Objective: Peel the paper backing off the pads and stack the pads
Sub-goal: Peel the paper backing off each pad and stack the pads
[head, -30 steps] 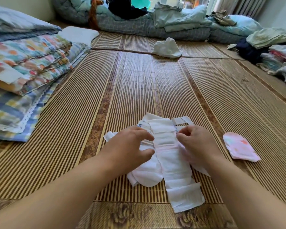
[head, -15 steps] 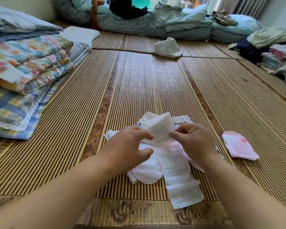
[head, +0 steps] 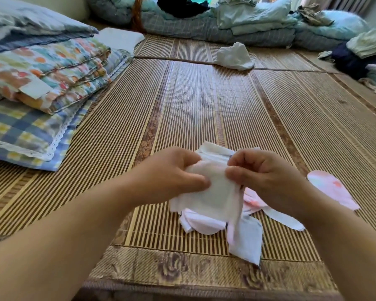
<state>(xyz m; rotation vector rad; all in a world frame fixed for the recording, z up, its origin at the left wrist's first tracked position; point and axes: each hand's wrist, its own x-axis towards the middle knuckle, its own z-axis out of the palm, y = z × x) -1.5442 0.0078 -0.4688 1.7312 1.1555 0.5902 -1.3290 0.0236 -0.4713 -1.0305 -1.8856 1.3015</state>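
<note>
- Left hand (head: 172,174) pinches the left edge of a white pad (head: 213,192) between thumb and fingers
- Right hand (head: 263,177), fingers curled, pinches its right edge; a backing strip (head: 245,237) hangs below
- The pad is held just above the pile (head: 198,222) on the mat (head: 182,105)
- Pink wrapper (head: 332,192) lies right of the pile

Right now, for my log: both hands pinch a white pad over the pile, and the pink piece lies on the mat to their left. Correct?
No: the head view shows the pink piece on the mat to their right. The left hand and right hand do pinch the white pad over the pile.
</note>
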